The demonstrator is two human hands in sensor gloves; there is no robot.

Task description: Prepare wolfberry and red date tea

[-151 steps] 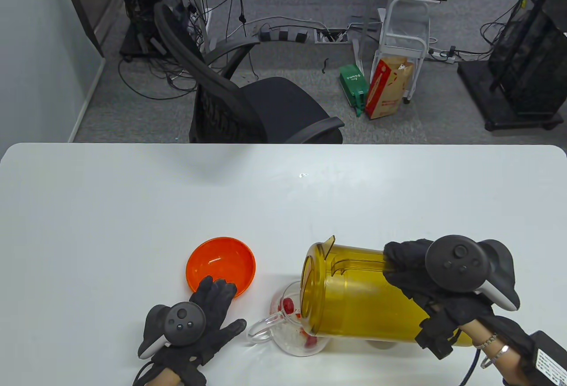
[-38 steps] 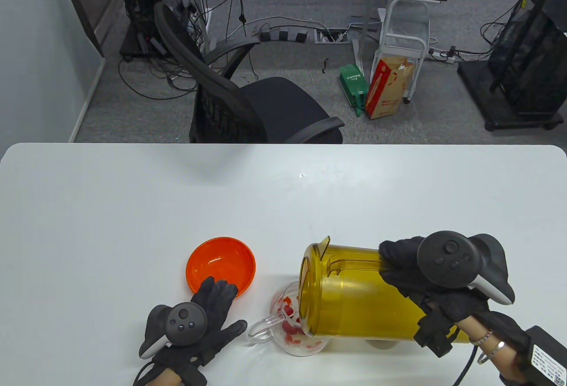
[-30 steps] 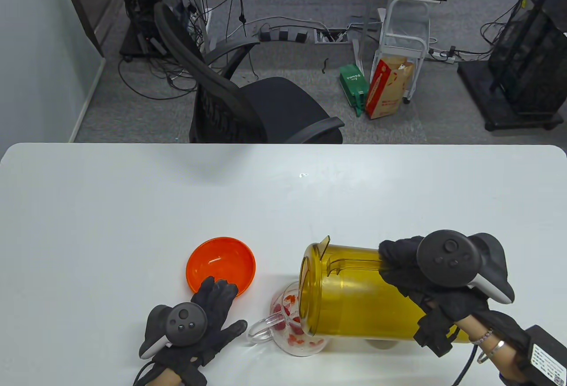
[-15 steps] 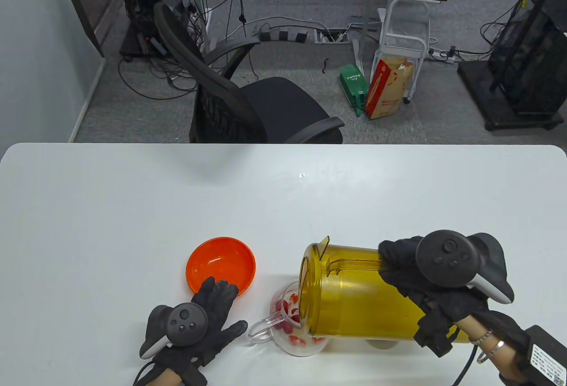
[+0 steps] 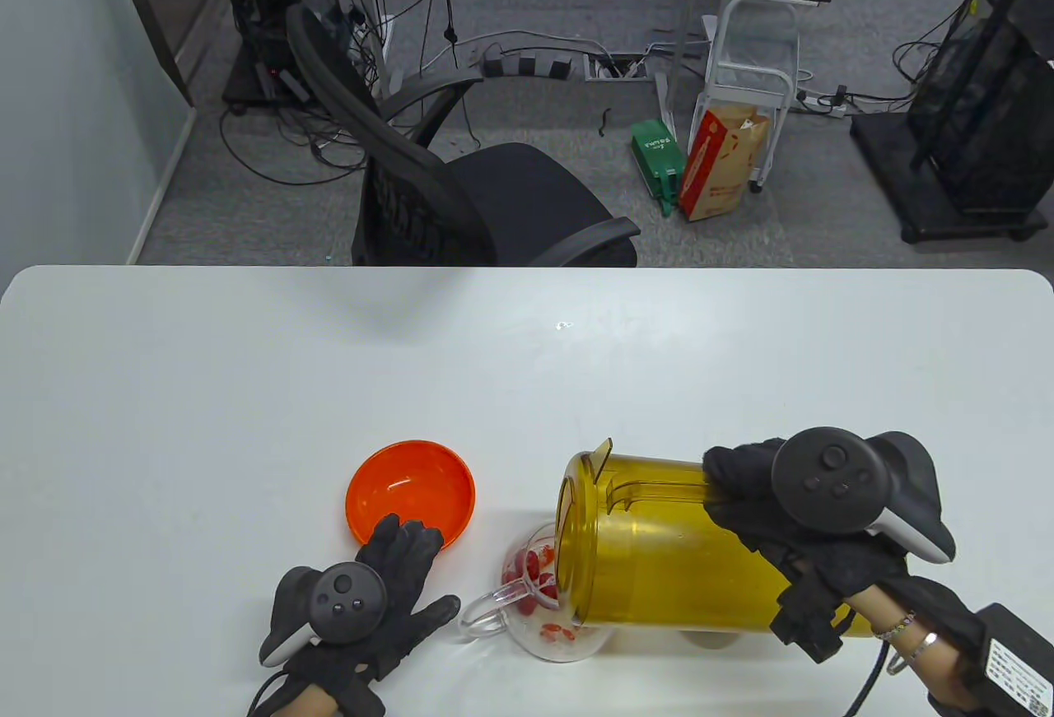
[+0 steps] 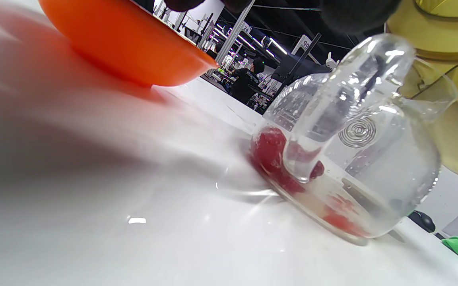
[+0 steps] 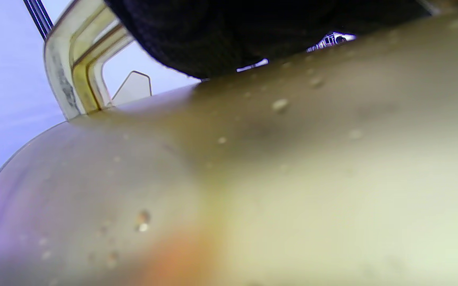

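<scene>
My right hand (image 5: 766,503) grips the handle of a large yellow see-through pitcher (image 5: 659,552) and holds it tipped on its side, its mouth over a clear glass cup (image 5: 539,598). The cup stands on the table and holds water with red dates and wolfberries (image 5: 535,569); in the left wrist view the cup (image 6: 356,159) and the red fruit (image 6: 270,153) show close up. My left hand (image 5: 387,593) lies flat and spread on the table, fingertips at the orange bowl (image 5: 410,491), thumb near the cup's handle (image 5: 482,614) without touching it. The pitcher's wall (image 7: 253,178) fills the right wrist view.
The white table (image 5: 247,388) stretches far and wide behind the bowl. A black office chair (image 5: 461,190) stands past the far edge. The orange bowl's underside (image 6: 121,39) looms at the upper left of the left wrist view.
The pitcher stays tipped over the cup. The red fruit has drifted and spread in the cup as water came in. Both hands have barely moved.
</scene>
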